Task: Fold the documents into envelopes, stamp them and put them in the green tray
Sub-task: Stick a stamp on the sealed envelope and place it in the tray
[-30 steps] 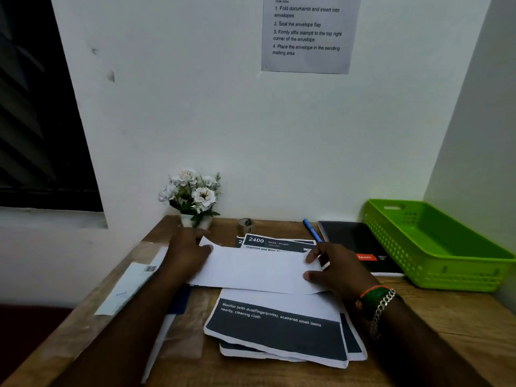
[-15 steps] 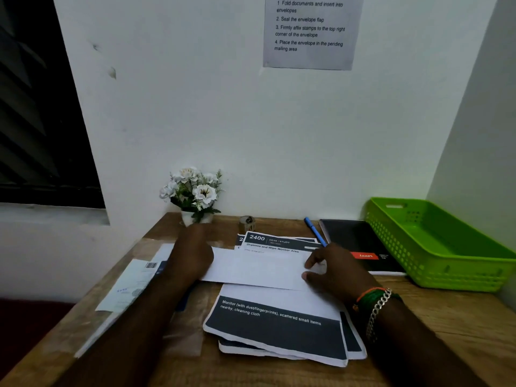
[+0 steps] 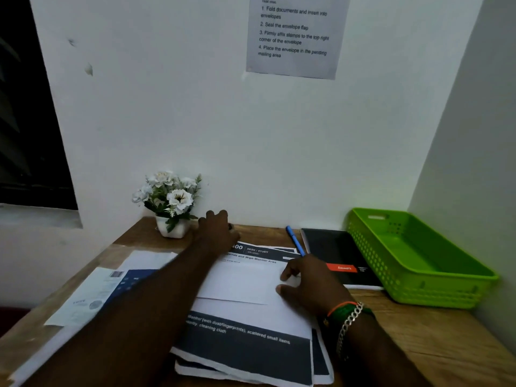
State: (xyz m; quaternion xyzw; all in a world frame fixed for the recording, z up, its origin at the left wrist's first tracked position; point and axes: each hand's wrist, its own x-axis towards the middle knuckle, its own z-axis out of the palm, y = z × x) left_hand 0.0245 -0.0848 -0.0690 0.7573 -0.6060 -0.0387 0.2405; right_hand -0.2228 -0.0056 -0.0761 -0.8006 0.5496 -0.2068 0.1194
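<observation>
Left hand [image 3: 216, 230] reaches far, 11 o'clock from envelope [image 3: 240, 283], grip unclear. Right hand [image 3: 310, 283] presses envelope's 3 o'clock end, fingers flat; long axis 9-to-3.

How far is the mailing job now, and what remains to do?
Early. Done: nothing delivered; the green tray holds no envelope. In hand: the right hand presses a white envelope on the document stack, while the left hand reaches to the desk's back, beside the flower pot. Left: any sealing, stamping, placing in the tray, remaining documents.
</observation>
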